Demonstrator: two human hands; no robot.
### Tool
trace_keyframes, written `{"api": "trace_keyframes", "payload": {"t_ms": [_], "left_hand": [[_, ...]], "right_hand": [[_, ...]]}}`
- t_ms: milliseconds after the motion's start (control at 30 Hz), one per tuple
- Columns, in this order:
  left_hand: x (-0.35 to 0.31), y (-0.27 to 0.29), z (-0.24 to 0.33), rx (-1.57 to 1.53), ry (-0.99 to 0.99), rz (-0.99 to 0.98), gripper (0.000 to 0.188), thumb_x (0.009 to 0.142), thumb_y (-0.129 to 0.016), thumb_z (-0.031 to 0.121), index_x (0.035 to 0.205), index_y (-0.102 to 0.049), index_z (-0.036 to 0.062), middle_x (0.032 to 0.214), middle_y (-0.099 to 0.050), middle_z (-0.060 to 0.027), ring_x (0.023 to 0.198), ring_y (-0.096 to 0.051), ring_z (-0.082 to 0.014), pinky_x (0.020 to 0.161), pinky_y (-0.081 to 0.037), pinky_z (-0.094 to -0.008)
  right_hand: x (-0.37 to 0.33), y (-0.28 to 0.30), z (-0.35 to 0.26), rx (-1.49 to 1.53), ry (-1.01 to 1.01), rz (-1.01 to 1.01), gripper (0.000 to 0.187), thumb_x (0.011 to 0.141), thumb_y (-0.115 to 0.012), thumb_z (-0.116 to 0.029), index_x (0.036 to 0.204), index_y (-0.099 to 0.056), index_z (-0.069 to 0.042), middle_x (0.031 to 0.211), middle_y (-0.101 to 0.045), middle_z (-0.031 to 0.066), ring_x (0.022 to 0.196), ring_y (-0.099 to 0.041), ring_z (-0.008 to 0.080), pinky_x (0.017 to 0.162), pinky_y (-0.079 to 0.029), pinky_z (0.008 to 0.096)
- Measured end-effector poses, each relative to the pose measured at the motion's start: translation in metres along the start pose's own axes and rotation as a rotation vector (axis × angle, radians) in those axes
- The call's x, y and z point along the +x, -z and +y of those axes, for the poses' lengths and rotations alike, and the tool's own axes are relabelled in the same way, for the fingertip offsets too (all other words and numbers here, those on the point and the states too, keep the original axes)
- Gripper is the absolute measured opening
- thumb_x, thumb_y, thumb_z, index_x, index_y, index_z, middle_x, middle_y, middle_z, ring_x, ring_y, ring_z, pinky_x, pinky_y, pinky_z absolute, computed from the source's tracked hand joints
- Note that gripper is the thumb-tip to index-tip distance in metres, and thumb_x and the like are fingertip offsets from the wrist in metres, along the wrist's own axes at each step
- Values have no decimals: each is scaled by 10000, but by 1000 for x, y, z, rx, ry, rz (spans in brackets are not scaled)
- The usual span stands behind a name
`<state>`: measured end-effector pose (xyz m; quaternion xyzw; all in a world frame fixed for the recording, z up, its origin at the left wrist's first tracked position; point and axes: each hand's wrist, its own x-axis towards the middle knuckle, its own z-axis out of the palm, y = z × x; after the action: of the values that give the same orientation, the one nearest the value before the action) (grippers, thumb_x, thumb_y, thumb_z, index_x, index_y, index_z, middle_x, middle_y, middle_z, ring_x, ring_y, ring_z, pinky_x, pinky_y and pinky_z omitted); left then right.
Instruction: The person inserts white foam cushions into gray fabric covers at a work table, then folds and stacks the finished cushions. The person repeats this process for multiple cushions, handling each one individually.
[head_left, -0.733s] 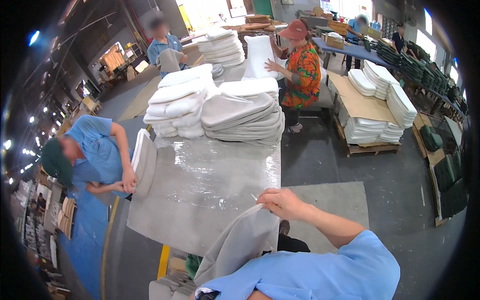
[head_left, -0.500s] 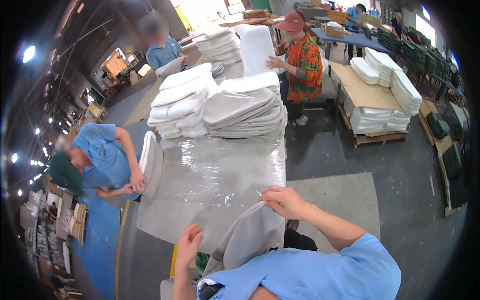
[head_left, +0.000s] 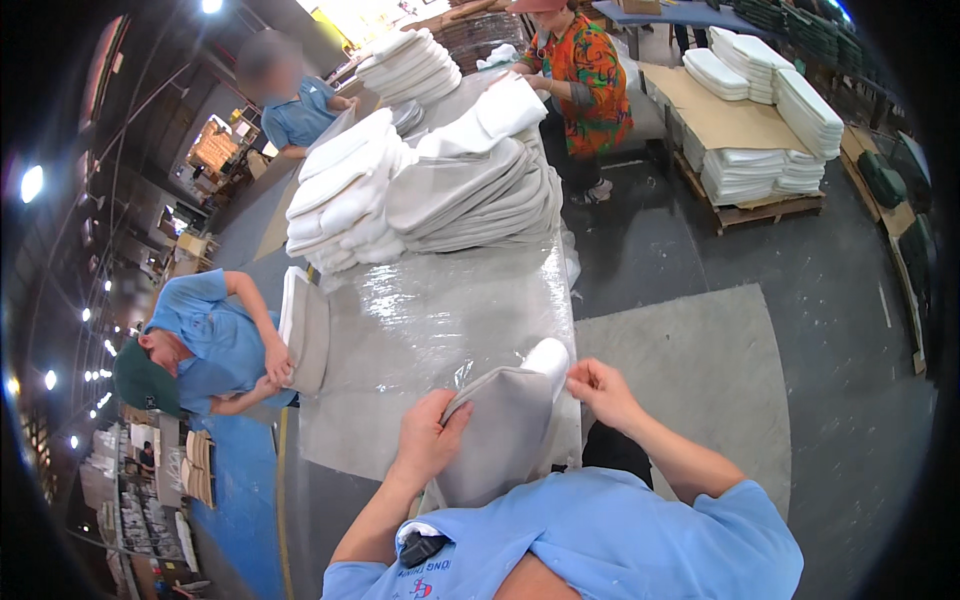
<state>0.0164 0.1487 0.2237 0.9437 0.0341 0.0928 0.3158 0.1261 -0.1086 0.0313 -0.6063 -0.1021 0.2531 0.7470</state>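
A grey fabric cushion cover (head_left: 497, 425) stands in front of my body at the near end of the table. The rounded end of a white foam pad (head_left: 548, 362) shows at the cover's far right corner. My left hand (head_left: 430, 432) is closed on the cover's upper left edge, thumb on the near face. At the right of the white pad is my right hand (head_left: 603, 393), its fingers curled together in a pinch. Whether a bit of the cover's edge lies between those fingertips is too small to tell. The cover's lower end is hidden against my shirt.
The table (head_left: 400, 320) has a shiny plastic sheet on it. Farther up lie stacked grey covers (head_left: 470, 200) and white pads (head_left: 345, 190). A co-worker in a green cap (head_left: 148, 375) holds a pad at the left edge. A loaded pallet (head_left: 765, 215) stands at the right.
My left hand, apart from the cover before, now grips its edge. My right hand has moved right, off the cover's top corner, and the white pad's end now shows. The far co-worker's upright pad has come down.
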Motion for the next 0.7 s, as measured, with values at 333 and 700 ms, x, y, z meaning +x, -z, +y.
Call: {"api": "trace_keyframes", "payload": {"t_ms": [333,700], "left_hand": [[-4,9,9,-61,104,-54,196,989,-730,192,1077,-731,17,866,-709,-150,767,-680,-279,713,-530,-365],[-9,5,-4,-139,15,-39,392,1044,-690,291,1339,-706,33,864,-650,-80,778,-605,-178,728,-482,-312]], "right_hand": [[-23,-36,54,548,-533,-378,315,1030,-697,-376,1227,-601,-150,1137,-646,-22,1096,-615,160,981,-476,396],[-5,-27,66,1172,-408,-752,675,1054,-544,-583,1530,-529,-105,1484,-621,45,1381,-557,203,1175,-400,424]]}}
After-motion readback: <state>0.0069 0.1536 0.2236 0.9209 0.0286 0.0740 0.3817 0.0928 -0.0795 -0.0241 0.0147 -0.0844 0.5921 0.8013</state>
